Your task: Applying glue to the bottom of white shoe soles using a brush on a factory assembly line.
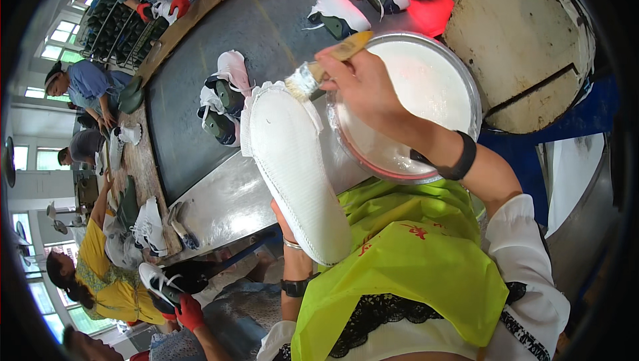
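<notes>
My left hand [282,220] is mostly hidden behind a white shoe upper [289,161], which it holds with the stitched, flat underside facing up. In my right hand [366,84] is a paintbrush [350,45] with a wooden handle, gripped low near its white-smeared ferrule. The brush's bristles touch or hover just over the toe edge of the upper; I cannot tell which. Below my right forearm stands a round metal basin [476,88] holding milky white liquid [429,88].
A dark conveyor belt [193,121] carries a pair of shoes [226,98] and more white shoes [336,8] under red light. A metal ledge [226,188] runs along its near side. At left, several co-workers handle shoes along a wooden bench [143,161]. A worn beige machine cover [526,34] sits far right.
</notes>
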`<state>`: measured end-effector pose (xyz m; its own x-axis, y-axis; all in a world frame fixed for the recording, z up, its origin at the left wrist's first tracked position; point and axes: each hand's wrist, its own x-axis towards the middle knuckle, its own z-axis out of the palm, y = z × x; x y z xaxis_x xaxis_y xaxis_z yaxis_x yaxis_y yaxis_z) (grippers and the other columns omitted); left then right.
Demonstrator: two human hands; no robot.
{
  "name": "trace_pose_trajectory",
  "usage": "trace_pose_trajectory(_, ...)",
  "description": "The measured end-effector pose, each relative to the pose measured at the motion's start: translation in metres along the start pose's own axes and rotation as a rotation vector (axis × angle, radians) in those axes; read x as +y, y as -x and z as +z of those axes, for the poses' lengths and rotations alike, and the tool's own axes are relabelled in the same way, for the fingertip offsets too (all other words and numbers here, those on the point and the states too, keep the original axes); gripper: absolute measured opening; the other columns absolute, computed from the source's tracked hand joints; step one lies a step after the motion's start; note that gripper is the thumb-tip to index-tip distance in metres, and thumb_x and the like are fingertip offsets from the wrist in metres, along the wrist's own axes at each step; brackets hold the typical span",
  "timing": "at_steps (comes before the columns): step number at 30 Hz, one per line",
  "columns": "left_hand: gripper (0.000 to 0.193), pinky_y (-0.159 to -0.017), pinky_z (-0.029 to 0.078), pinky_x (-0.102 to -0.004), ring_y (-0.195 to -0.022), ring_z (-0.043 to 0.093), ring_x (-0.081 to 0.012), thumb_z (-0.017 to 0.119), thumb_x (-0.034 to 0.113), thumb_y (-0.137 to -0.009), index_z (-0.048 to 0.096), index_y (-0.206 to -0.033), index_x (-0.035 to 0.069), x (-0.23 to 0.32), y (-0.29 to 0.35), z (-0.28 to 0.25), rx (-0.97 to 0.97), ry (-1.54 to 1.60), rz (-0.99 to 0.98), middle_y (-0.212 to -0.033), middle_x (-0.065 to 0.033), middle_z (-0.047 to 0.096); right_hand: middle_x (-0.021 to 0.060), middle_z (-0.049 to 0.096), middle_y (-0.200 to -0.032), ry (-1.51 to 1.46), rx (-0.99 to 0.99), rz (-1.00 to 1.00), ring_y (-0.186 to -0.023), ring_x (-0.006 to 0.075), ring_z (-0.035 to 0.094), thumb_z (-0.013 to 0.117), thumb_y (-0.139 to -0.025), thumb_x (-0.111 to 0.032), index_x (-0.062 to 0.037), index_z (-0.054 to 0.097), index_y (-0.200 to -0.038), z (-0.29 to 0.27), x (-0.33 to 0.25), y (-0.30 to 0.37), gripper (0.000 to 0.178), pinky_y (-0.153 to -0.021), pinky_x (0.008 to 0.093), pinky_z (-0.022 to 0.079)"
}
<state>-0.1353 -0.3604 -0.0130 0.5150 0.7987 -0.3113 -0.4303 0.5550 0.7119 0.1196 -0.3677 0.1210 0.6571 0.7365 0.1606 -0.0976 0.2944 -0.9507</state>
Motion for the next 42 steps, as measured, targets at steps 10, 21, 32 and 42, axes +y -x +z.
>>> trace_pose_trajectory(10, 0.057, -0.084, 0.051, -0.0366, -0.100, 0.060, -0.0244, 0.037, 0.046, -0.092, 0.041, -0.130, 0.003, 0.017, 0.013, 0.034, -0.083, 0.033, -0.271, -0.117, -0.0135, 0.058, 0.0144, 0.061, -0.080, 0.349, -0.380, -0.193, -0.075, 0.0201, 0.061, 0.053, -0.088, -0.020, 0.0024, 0.060, -0.092, -0.005, -0.038, 0.068, 0.023, -0.067, 0.0329, 0.046)
trace_pose_trajectory(21, 0.058, -0.084, 0.051, -0.0378, -0.099, 0.060, -0.0255, 0.037, 0.046, -0.090, 0.042, -0.130, 0.003, 0.006, 0.011, 0.009, -0.125, 0.040, -0.163, -0.116, -0.0139, 0.058, 0.0124, 0.063, -0.085, 0.004, 0.048, 0.335, -0.068, 0.0165, 0.062, 0.053, -0.090, -0.022, 0.0056, 0.058, -0.089, -0.029, 0.015, 0.024, 0.028, -0.062, 0.0271, 0.052)
trace_pose_trajectory(32, 0.051, -0.087, 0.051, -0.0406, -0.099, 0.062, -0.0260, 0.040, 0.046, -0.091, 0.050, -0.123, 0.007, 0.082, -0.179, 0.085, -0.186, -0.040, -0.283, -0.113, -0.0112, 0.061, 0.0105, 0.060, -0.091, -0.013, 0.139, 0.303, -0.084, 0.0166, 0.061, 0.053, -0.092, -0.019, 0.0082, 0.056, -0.103, -0.046, -0.038, 0.029, 0.029, -0.074, 0.0300, 0.054)
trace_pose_trajectory(42, 0.076, -0.089, 0.042, -0.0351, -0.101, 0.056, -0.0217, 0.060, 0.060, -0.074, 0.055, -0.118, -0.002, -0.030, -0.451, 0.100, 0.249, -0.369, -0.209, -0.113, -0.0105, 0.060, 0.0111, 0.060, -0.096, 0.108, 0.306, 0.318, -0.084, 0.0153, 0.061, 0.048, -0.095, -0.016, 0.0039, 0.055, -0.104, -0.084, -0.035, -0.004, 0.023, -0.073, 0.0293, 0.055)
